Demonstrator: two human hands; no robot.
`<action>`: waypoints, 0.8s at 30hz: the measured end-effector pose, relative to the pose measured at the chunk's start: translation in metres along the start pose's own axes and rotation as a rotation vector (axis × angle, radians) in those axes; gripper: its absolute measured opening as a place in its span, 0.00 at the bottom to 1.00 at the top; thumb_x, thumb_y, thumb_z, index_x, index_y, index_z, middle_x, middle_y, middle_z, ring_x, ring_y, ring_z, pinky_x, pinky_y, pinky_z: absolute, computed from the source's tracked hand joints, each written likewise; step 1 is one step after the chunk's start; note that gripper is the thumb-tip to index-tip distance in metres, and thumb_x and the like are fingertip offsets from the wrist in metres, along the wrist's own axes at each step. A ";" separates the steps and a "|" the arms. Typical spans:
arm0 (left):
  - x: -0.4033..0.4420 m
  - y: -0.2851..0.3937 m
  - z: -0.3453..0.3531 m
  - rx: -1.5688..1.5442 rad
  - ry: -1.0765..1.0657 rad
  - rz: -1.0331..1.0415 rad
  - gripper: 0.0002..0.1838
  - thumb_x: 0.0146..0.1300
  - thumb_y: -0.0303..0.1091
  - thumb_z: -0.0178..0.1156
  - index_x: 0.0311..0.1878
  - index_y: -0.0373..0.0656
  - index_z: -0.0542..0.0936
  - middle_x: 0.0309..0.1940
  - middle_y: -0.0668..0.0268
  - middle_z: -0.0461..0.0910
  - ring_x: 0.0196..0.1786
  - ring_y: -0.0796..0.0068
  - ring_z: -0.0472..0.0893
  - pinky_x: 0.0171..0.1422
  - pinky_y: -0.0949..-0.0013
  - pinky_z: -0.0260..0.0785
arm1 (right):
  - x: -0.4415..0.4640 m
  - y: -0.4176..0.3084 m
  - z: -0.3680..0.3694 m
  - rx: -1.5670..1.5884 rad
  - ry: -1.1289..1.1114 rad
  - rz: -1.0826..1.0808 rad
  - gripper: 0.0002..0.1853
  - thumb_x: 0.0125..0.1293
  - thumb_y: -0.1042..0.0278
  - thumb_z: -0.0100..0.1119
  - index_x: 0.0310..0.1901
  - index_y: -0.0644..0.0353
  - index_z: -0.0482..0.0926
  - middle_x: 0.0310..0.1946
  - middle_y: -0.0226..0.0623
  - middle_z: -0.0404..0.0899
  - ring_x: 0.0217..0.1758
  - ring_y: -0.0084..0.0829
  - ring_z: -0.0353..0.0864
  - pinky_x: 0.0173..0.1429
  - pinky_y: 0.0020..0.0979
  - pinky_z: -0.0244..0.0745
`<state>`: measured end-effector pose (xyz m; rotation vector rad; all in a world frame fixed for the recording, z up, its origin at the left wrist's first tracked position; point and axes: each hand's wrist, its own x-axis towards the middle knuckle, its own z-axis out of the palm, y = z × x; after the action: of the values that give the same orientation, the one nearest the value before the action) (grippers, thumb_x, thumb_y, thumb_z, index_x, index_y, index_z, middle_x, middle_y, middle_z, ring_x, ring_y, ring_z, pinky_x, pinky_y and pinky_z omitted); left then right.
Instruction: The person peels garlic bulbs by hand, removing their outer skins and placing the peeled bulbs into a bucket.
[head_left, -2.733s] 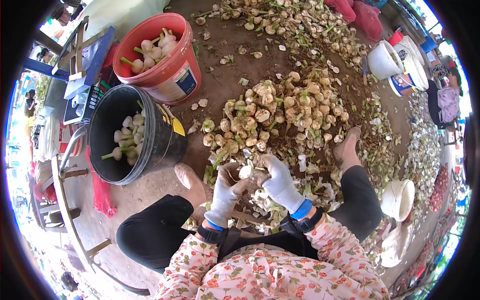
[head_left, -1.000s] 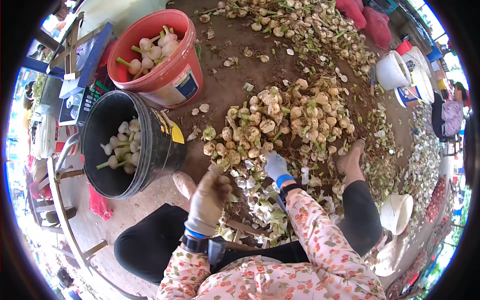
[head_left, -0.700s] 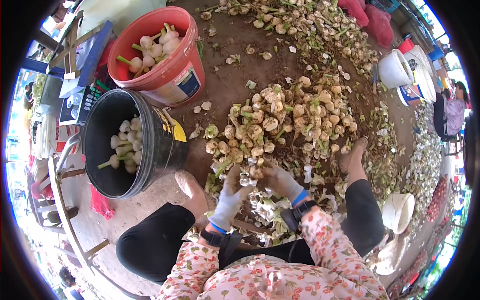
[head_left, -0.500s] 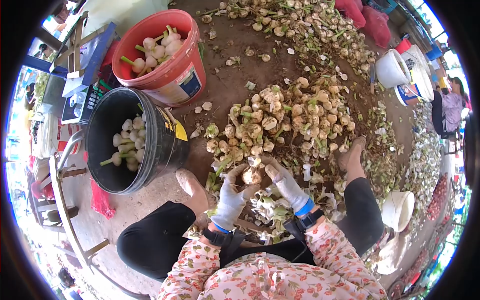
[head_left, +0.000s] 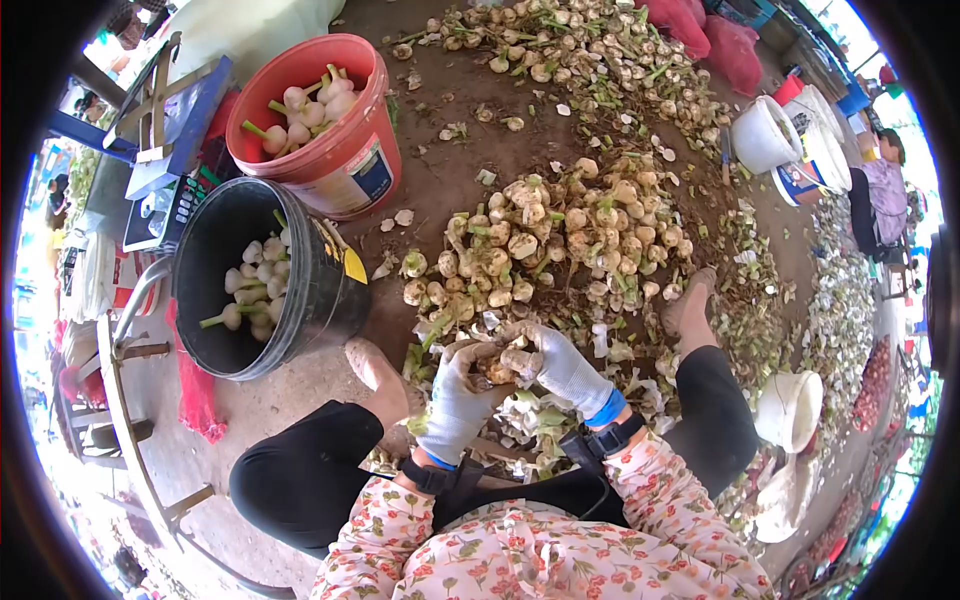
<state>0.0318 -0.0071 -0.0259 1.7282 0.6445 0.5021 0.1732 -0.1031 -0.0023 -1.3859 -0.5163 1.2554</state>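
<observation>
Between my knees, a brownish garlic bulb [head_left: 497, 371] is held by both gloved hands. My left hand [head_left: 460, 393] curls around its left side. My right hand [head_left: 556, 367] has its fingers pressed on its top and right side. Just beyond lies a heap of unpeeled bulbs [head_left: 560, 232] on the dirt floor. Loose skins and leaves [head_left: 530, 425] lie below the hands. To the left, a black bucket [head_left: 335, 295] holds several white bulbs with short stems, and a red bucket [head_left: 330, 185] behind it holds more.
Another garlic pile [head_left: 600, 45] lies at the top. White buckets [head_left: 765, 135] stand at the upper right, with a seated person [head_left: 882, 195] beyond. A white container [head_left: 790, 410] stands right of my knee. A metal frame [head_left: 140, 430] and red netting [head_left: 198, 390] are at the left.
My right hand reached to the heap and came back with a bulb. Since then its fingers have closed over the bulb against my left hand. My left hand has returned from beside the black bucket.
</observation>
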 end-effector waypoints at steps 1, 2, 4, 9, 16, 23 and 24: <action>-0.002 -0.006 0.001 -0.078 0.005 -0.059 0.30 0.37 0.22 0.73 0.48 0.40 0.74 0.48 0.63 0.73 0.50 0.73 0.74 0.57 0.72 0.67 | -0.001 0.002 -0.001 0.011 0.009 -0.016 0.11 0.65 0.69 0.59 0.46 0.63 0.74 0.28 0.26 0.76 0.31 0.16 0.74 0.35 0.20 0.71; -0.004 -0.010 0.002 -0.155 0.010 -0.118 0.30 0.37 0.22 0.73 0.48 0.40 0.74 0.48 0.64 0.73 0.50 0.73 0.74 0.57 0.72 0.67 | -0.002 0.004 -0.001 0.022 0.017 -0.032 0.11 0.65 0.70 0.58 0.47 0.63 0.74 0.28 0.27 0.76 0.31 0.16 0.75 0.36 0.19 0.71; -0.003 -0.003 0.000 -0.287 -0.026 -0.223 0.31 0.37 0.19 0.72 0.49 0.41 0.74 0.46 0.63 0.75 0.47 0.71 0.76 0.55 0.71 0.68 | -0.004 0.001 -0.003 0.052 0.004 -0.001 0.10 0.64 0.73 0.57 0.47 0.63 0.74 0.30 0.28 0.77 0.34 0.17 0.76 0.39 0.20 0.72; -0.002 -0.003 -0.011 -1.082 -0.282 -0.578 0.23 0.50 0.32 0.67 0.51 0.45 0.73 0.40 0.64 0.78 0.40 0.71 0.79 0.42 0.70 0.72 | -0.002 0.015 -0.015 -0.435 0.060 -0.477 0.10 0.62 0.80 0.54 0.46 0.64 0.75 0.36 0.31 0.77 0.41 0.23 0.77 0.48 0.26 0.73; 0.000 0.008 -0.005 -1.093 -0.143 -0.608 0.29 0.64 0.54 0.54 0.60 0.42 0.68 0.44 0.64 0.78 0.42 0.72 0.79 0.41 0.72 0.73 | -0.011 0.006 -0.007 -0.219 0.171 -0.207 0.08 0.61 0.75 0.60 0.41 0.63 0.74 0.34 0.33 0.73 0.36 0.22 0.75 0.40 0.24 0.71; 0.000 -0.009 -0.005 -0.789 0.048 -0.517 0.24 0.61 0.25 0.59 0.60 0.40 0.66 0.51 0.61 0.75 0.45 0.71 0.80 0.48 0.69 0.75 | -0.020 0.006 0.000 0.030 0.180 -0.041 0.08 0.66 0.74 0.53 0.44 0.68 0.74 0.28 0.30 0.76 0.25 0.14 0.68 0.30 0.17 0.65; 0.002 0.004 -0.004 -0.827 0.061 -0.504 0.26 0.59 0.25 0.60 0.61 0.41 0.65 0.48 0.62 0.76 0.46 0.70 0.79 0.49 0.68 0.75 | -0.022 0.003 0.004 -0.006 0.157 -0.051 0.08 0.66 0.74 0.53 0.44 0.67 0.75 0.28 0.29 0.76 0.25 0.14 0.68 0.29 0.17 0.64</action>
<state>0.0310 -0.0033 -0.0210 0.7396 0.7463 0.3823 0.1614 -0.1210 0.0037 -1.4538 -0.4443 1.0951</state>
